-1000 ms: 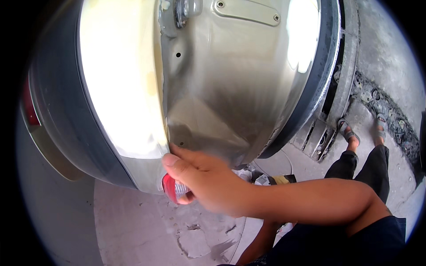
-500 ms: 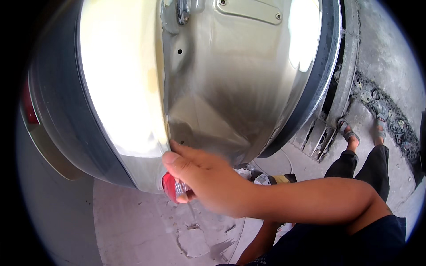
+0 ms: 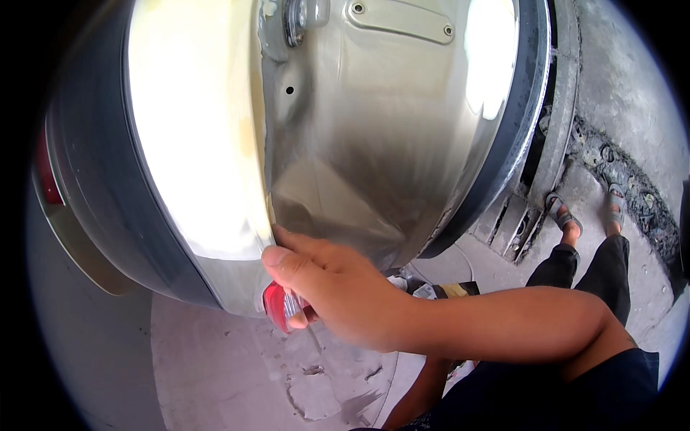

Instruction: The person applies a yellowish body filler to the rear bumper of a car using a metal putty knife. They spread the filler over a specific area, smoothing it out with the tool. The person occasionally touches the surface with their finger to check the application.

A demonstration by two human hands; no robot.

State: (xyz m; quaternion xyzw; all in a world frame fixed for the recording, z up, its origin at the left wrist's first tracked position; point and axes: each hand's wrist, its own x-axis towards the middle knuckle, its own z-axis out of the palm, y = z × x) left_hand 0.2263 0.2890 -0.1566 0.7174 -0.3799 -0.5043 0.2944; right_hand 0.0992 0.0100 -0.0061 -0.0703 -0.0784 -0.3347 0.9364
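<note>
My right hand (image 3: 338,284) is closed at the lower end of the pale car panel (image 3: 194,129), beside its exposed edge. Thumb and forefinger pinch together at that edge. A thin greyish strip (image 3: 314,339) sticks out below the curled fingers; the grip hides most of it, so its kind is unclear. Just behind the hand sits a red light (image 3: 274,305) with a clear ribbed part. To the right of the edge lies a bare greyish-beige recess (image 3: 359,129). Of my left arm only part of the forearm (image 3: 424,391) shows; the left hand is hidden.
A dark trim strip (image 3: 503,136) rims the recess on the right. Past it run a floor channel and a grate (image 3: 514,226). Sandalled feet (image 3: 564,212) stand on the concrete. A small box-like item (image 3: 456,289) lies beyond my right forearm. The dark bumper (image 3: 93,158) curves along the left.
The car panel and recess have shifted slightly downward in view. My right hand keeps its pinch at the panel edge, in nearly the same place.
</note>
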